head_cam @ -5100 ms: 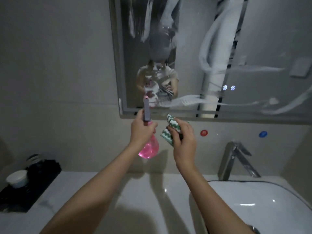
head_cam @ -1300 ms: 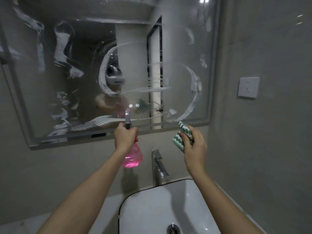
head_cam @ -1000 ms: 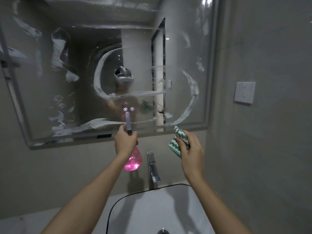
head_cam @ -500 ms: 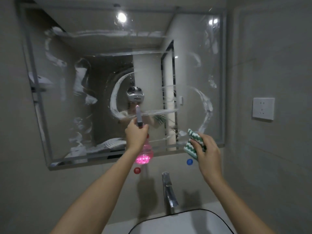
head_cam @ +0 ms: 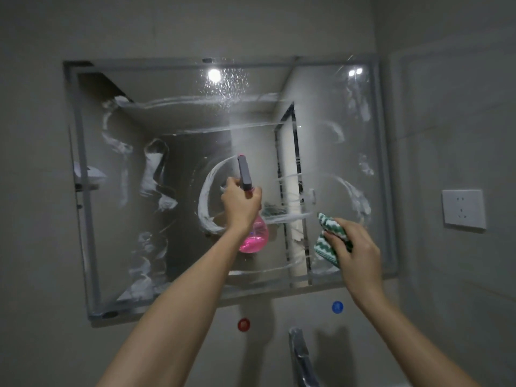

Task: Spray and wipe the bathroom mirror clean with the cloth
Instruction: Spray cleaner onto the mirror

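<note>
The framed bathroom mirror (head_cam: 178, 129) fills the middle of the wall and is streaked with white smears; fine droplets speckle its upper centre. My left hand (head_cam: 240, 205) is raised in front of the glass, gripping a spray bottle (head_cam: 252, 236) with a round pink body and a grey nozzle that points up at the mirror. To the right and lower, my right hand (head_cam: 354, 248) holds a folded green-and-white zigzag cloth (head_cam: 329, 237) just before the mirror's lower right part; whether it touches the glass I cannot tell.
A chrome tap (head_cam: 301, 356) rises at the bottom edge below the mirror. Red (head_cam: 243, 324) and blue (head_cam: 337, 306) round markers sit on the wall above it. A white wall socket (head_cam: 463, 209) is on the right-hand wall.
My view has tilted up, so the sink has dropped out of sight. Both hands rose in front of the mirror, and droplets now show on its upper centre.
</note>
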Action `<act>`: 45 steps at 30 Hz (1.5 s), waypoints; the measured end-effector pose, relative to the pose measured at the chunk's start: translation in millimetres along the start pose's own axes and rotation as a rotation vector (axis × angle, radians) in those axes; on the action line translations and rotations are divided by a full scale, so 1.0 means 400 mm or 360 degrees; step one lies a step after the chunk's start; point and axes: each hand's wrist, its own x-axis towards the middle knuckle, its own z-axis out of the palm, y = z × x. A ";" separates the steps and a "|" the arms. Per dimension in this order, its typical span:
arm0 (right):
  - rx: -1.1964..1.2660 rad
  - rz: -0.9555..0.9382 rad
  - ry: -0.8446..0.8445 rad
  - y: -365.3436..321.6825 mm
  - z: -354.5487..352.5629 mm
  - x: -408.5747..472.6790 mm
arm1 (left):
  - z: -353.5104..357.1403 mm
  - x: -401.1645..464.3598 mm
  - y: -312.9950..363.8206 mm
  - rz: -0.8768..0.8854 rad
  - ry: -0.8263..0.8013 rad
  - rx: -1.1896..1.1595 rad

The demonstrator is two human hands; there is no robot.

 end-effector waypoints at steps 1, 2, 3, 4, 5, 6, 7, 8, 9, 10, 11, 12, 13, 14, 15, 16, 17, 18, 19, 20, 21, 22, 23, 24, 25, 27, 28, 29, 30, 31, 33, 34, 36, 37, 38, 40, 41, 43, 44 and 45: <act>-0.0006 -0.0007 0.0005 0.006 0.004 -0.001 | 0.004 -0.002 0.000 0.0021 -0.0013 0.0000; -0.0011 -0.0008 0.0009 0.011 0.006 -0.002 | 0.009 -0.005 -0.002 0.0037 -0.0042 0.0000; -0.0011 -0.0002 0.0009 0.015 0.007 -0.003 | 0.016 -0.007 -0.005 0.0063 -0.0069 -0.0007; -0.0009 0.0005 0.0007 0.020 0.007 -0.003 | 0.024 -0.010 -0.011 0.0072 -0.0099 -0.0016; -0.0007 0.0009 0.0009 0.025 0.006 -0.003 | 0.034 -0.012 -0.014 0.0076 -0.0129 -0.0025; -0.0007 0.0015 0.0015 0.030 0.004 -0.004 | 0.046 -0.014 -0.020 0.0069 -0.0163 -0.0028; -0.0008 0.0026 0.0019 0.037 0.000 -0.007 | 0.058 -0.016 -0.023 0.0064 -0.0197 -0.0039; -0.0011 0.0043 0.0023 0.043 -0.006 -0.011 | 0.073 -0.020 -0.024 0.0054 -0.0232 -0.0058; -0.0019 0.0060 0.0032 0.051 -0.015 -0.015 | 0.089 -0.023 -0.024 0.0052 -0.0269 -0.0072; -0.0038 0.0070 0.0043 0.060 -0.026 -0.018 | 0.106 -0.028 -0.021 0.0055 -0.0297 -0.0081; -0.0065 0.0076 0.0053 0.071 -0.039 -0.021 | 0.124 -0.035 -0.019 0.0064 -0.0320 -0.0097; -0.0093 0.0085 0.0062 0.084 -0.053 -0.025 | 0.142 -0.044 -0.015 0.0076 -0.0345 -0.0126; -0.0113 0.0095 0.0075 0.097 -0.069 -0.028 | 0.162 -0.056 -0.011 0.0082 -0.0375 -0.0164; -0.0131 0.0101 0.0093 0.112 -0.086 -0.030 | 0.183 -0.068 -0.008 0.0089 -0.0414 -0.0190; -0.0150 0.0100 0.0113 0.127 -0.103 -0.030 | 0.202 -0.083 -0.003 0.0100 -0.0453 -0.0211; -0.0169 0.0097 0.0125 0.139 -0.120 -0.029 | 0.224 -0.096 -0.001 0.0102 -0.0480 -0.0227; -0.0180 0.0100 0.0128 0.151 -0.137 -0.026 | 0.245 -0.108 0.005 0.0097 -0.0504 -0.0253; -0.0183 0.0102 0.0126 0.163 -0.154 -0.022 | 0.265 -0.120 0.014 0.0088 -0.0522 -0.0271; -0.0180 0.0100 0.0133 0.176 -0.172 -0.017 | 0.286 -0.131 0.026 0.0082 -0.0540 -0.0284; -0.0174 0.0094 0.0147 0.191 -0.191 -0.011 | 0.307 -0.140 0.043 0.0082 -0.0557 -0.0301; -0.0169 0.0089 0.0168 0.207 -0.211 -0.004 | 0.329 -0.147 0.062 0.0086 -0.0562 -0.0321; -0.0165 0.0088 0.0180 0.225 -0.232 0.004 | 0.352 -0.152 0.082 0.0099 -0.0549 -0.0334; -0.0161 0.0092 0.0184 0.245 -0.254 0.014 | 0.377 -0.156 0.104 0.0112 -0.0530 -0.0338; -0.0158 0.0098 0.0180 0.263 -0.271 0.022 | 0.399 -0.157 0.121 0.0123 -0.0518 -0.0340; -0.0154 0.0102 0.0172 0.280 -0.287 0.032 | 0.423 -0.159 0.137 0.0128 -0.0509 -0.0335; -0.0136 0.0095 0.0163 0.316 -0.327 0.058 | 0.481 -0.168 0.175 0.0127 -0.0491 -0.0311; -0.0119 0.0086 0.0164 0.332 -0.346 0.073 | 0.509 -0.172 0.195 0.0128 -0.0479 -0.0290; -0.0101 0.0075 0.0161 0.349 -0.363 0.090 | 0.535 -0.175 0.213 0.0133 -0.0465 -0.0266; -0.0089 0.0063 0.0155 0.364 -0.379 0.105 | 0.557 -0.179 0.232 0.0146 -0.0451 -0.0248; -0.0079 0.0055 0.0146 0.377 -0.393 0.120 | 0.576 -0.182 0.249 0.0163 -0.0437 -0.0233; -0.0046 0.0043 0.0138 0.397 -0.415 0.142 | 0.604 -0.185 0.280 0.0178 -0.0412 -0.0244; -0.0027 0.0043 0.0134 0.405 -0.423 0.149 | 0.616 -0.184 0.293 0.0164 -0.0417 -0.0264; 0.0005 0.0052 0.0118 0.417 -0.435 0.155 | 0.633 -0.178 0.315 0.0131 -0.0436 -0.0256; 0.0025 0.0055 0.0112 0.422 -0.440 0.154 | 0.639 -0.175 0.323 0.0126 -0.0424 -0.0230; 0.0048 0.0060 0.0111 0.426 -0.445 0.152 | 0.643 -0.172 0.327 0.0119 -0.0391 -0.0230; 0.0074 0.0083 0.0126 0.433 -0.451 0.146 | 0.648 -0.164 0.328 0.0095 -0.0318 -0.0273; 0.0072 0.0094 0.0141 0.436 -0.452 0.143 | 0.649 -0.161 0.325 0.0080 -0.0295 -0.0284; 0.0067 0.0109 0.0169 0.437 -0.451 0.143 | 0.648 -0.153 0.321 0.0062 -0.0276 -0.0287; 0.0081 0.0116 0.0165 0.434 -0.449 0.144 | 0.646 -0.148 0.318 0.0067 -0.0271 -0.0294; 0.0105 0.0128 0.0145 0.430 -0.446 0.145 | 0.643 -0.144 0.316 0.0079 -0.0263 -0.0296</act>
